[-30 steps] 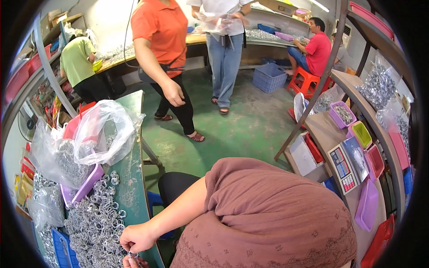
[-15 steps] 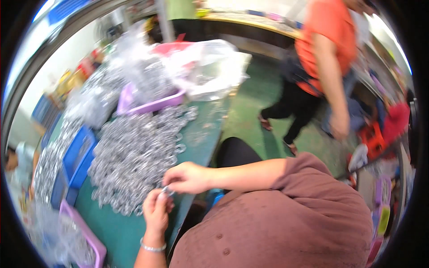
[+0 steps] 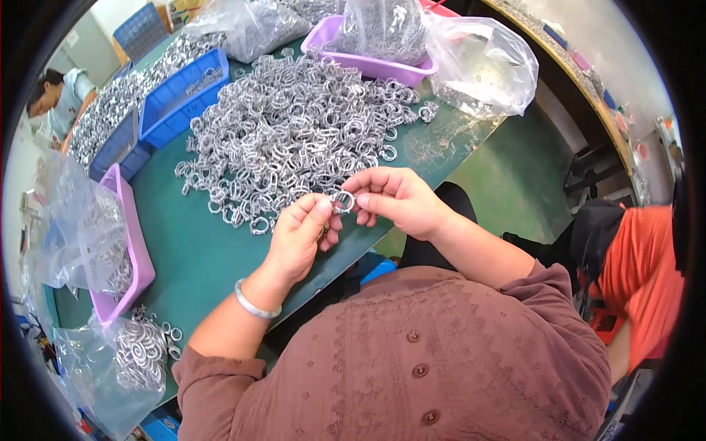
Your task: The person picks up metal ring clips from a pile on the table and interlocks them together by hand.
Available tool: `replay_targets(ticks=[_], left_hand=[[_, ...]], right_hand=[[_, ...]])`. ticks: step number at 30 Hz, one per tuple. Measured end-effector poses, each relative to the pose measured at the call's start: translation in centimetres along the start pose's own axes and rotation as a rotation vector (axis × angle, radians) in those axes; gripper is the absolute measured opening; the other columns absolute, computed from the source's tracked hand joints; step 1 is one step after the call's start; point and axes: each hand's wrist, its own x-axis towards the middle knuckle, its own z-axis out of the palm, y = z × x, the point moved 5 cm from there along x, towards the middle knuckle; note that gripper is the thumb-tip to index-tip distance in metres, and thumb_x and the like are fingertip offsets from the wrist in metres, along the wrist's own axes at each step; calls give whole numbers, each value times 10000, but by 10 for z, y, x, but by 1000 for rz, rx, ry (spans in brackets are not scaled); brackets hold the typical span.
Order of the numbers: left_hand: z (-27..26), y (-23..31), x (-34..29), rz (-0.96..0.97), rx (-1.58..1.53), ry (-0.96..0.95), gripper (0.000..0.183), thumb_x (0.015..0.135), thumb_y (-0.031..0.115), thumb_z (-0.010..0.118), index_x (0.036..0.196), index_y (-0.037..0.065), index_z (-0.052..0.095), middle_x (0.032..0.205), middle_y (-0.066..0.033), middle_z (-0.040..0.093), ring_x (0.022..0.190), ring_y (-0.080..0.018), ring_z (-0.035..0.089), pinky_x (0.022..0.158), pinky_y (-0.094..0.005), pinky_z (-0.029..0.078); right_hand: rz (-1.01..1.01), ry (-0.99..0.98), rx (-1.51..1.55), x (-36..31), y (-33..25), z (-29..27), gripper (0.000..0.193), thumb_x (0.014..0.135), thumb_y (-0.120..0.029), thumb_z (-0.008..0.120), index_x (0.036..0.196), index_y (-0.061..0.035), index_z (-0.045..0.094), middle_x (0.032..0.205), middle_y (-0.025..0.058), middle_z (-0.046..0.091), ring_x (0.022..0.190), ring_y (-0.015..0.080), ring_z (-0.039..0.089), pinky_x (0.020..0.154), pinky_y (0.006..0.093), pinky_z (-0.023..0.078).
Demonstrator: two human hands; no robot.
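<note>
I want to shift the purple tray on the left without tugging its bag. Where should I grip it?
Probably midway along the right-hand rim of the purple tray, coming from the right across the green table. That long side wall stands exposed, while the clear bag drapes across the tray's left part.

"Where is the left hand (image 3: pixel 298 229)?"
"Above the tabletop (image 3: pixel 184 272), by its near edge, thumb pressed toward bent fingers, left forearm (image 3: pixel 232 320) slanting up."
"And the right hand (image 3: pixel 404 202)?"
"Just beside it, thumb under the curled forefinger, right forearm (image 3: pixel 482 246) angled in from the right."
</note>
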Motion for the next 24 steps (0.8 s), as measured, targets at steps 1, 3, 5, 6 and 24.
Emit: replay_targets(ticks=[1, 3, 5, 6, 24], left_hand=[[-1, -1, 2, -7, -9, -3, 206, 884, 256, 462, 879, 71, 552, 673, -4, 538, 530, -75, 469, 475, -182, 368], [-2, -1, 2, -12, -18, 0, 207, 884, 258, 462, 879, 72, 552, 672, -2, 538, 529, -74, 469, 475, -181, 367], [-2, -2, 1, -16, -24, -8, 210, 882, 266, 468, 879, 74, 553, 670, 3, 537, 530, -68, 467, 477, -174, 363], [-2, -2, 1, -16, -27, -4, 210, 882, 266, 468, 879, 74, 553, 670, 3, 537, 530, -68, 467, 477, -174, 363], [-6, -4, 2, -41, -45, 29, 235, 888, 272, 454, 909, 69, 569, 675, 9, 543, 537, -64, 465, 479, -174, 361]], right_hand=[[2, 6, -4, 0, 0, -1, 188, 836, -66, 498, 1006, 2, 540, 810, 29, 583, 663, 77, 538, 587, 208, 449], [11, 2, -4, 0, -1, 0, 183, 838, -67, 497, 1001, 2, 544, 811, 29, 583, 661, 76, 537, 588, 207, 449], [5, 4, -11, -1, 0, 1, 177, 839, -78, 502, 988, 2, 553, 803, 27, 583, 653, 71, 533, 583, 203, 449], [8, 1, -11, -1, 0, 1, 177, 839, -78, 502, 988, 2, 553, 803, 27, 583, 653, 71, 533, 583, 203, 449], [19, 56, 9, 3, 4, 0, 155, 819, -78, 543, 947, 8, 558, 763, 29, 591, 624, 62, 544, 555, 193, 453]])
